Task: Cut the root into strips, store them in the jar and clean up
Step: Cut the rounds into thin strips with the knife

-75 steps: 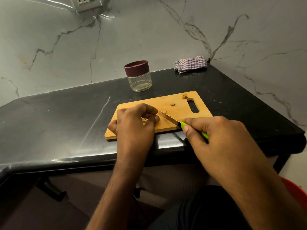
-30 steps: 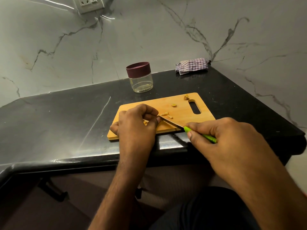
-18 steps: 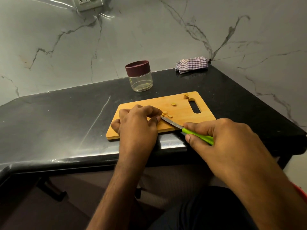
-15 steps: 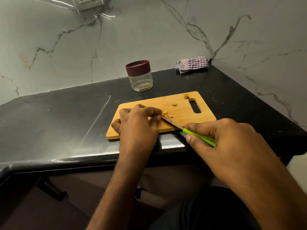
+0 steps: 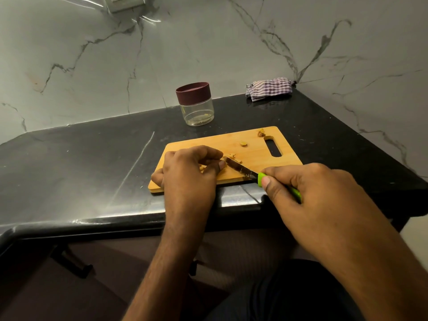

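Root (image 5: 202,167) lies on the board (image 5: 254,151), mostly hidden under the left hand (image 5: 190,174), whose curled fingers (image 5: 208,162) pin it down near the board's front edge. Cut bits (image 5: 232,156) lie just beyond the fingertips, beside the blade of the knife (image 5: 240,169), with more bits by the handle slot. The right hand (image 5: 308,195) grips the knife's green handle, the blade's tip touching the left fingertips. The board sits at the worktop's (image 5: 81,163) front edge. A closed jar (image 5: 195,104) stands behind it; a cloth (image 5: 269,88) lies in the back right corner.
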Demonstrator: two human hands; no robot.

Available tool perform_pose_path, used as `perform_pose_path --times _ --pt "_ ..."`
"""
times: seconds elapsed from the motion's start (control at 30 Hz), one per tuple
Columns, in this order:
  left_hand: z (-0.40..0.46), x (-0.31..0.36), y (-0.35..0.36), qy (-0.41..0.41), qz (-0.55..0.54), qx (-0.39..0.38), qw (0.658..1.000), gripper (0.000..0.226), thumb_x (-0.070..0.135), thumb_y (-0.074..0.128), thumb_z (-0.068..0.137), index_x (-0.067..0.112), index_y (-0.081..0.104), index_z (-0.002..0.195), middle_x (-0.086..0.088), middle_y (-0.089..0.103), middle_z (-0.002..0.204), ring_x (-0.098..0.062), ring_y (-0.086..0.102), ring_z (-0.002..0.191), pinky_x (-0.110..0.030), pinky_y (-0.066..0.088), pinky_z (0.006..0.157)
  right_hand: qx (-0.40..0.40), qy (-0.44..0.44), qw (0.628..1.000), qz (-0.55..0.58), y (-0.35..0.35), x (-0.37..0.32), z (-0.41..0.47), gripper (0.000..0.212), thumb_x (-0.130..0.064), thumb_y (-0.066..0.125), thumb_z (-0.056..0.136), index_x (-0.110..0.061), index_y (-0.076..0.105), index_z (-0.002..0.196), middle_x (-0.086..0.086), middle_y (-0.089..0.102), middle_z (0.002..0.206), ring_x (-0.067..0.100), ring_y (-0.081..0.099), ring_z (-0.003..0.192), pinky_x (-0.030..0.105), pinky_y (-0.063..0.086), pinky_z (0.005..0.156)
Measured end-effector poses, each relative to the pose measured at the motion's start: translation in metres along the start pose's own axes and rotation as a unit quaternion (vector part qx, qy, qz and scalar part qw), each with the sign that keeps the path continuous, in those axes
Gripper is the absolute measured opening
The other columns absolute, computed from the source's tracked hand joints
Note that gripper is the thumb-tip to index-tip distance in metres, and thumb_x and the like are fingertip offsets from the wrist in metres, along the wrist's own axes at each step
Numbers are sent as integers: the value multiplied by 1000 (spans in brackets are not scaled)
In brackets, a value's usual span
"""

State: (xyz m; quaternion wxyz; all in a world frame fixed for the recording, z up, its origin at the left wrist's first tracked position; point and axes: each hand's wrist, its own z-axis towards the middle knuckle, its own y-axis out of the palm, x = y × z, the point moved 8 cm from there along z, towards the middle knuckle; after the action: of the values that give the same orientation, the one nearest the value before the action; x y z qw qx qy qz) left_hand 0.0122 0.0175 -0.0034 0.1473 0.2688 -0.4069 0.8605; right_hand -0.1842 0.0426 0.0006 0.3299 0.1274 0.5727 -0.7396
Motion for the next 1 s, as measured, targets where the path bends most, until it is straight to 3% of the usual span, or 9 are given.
perform_pose_path --times 0.27,0.4,0.6,0.83,1.0 --pt "1 2 -2 0 -24 -6 1000 19 34 77 86 47 66 80 31 60 74 -7 55 111 -37 21 87 4 -10 1000 6 -3 -4 -2 34 -53 39 92 -39 62 112 -16 61 85 0 45 64 12 37 61" --pt "2 0 -1 -8 -18 -6 1000 13 35 77 86 45 68 84 29 63 77 -9 55 114 -36 20 87 9 -13 1000 10 -3 -6 -5 37 -55 37 90 -39 62 111 -15 63 86 2 48 68 20 46 68" --pt "3 -1 -1 -7 -16 -9 1000 15 35 78 86 45 68 82 29 63 78 -7 56 113 -36 21 89 15 -17 1000 13 -5 -7 -6 40 -56 35 87 -39 62 112 -16 64 88 1 46 66 14 41 63" --pt "5 -4 0 -10 -6 -9 1000 9 36 77 86 38 76 93 28 65 82 -10 55 117 -38 25 94 18 -9 1000 9 3 -4 1 36 -53 37 93 -42 57 121 -17 63 96 5 48 74 20 47 70" --pt "6 -3 0 -9 2 -1 1000 13 37 77 85 36 77 98 29 62 78 -7 56 114 -34 21 92 42 -3 999 -14 13 -3 7 34 -53 39 94 -41 59 120 -18 51 74 4 47 66 19 45 58"
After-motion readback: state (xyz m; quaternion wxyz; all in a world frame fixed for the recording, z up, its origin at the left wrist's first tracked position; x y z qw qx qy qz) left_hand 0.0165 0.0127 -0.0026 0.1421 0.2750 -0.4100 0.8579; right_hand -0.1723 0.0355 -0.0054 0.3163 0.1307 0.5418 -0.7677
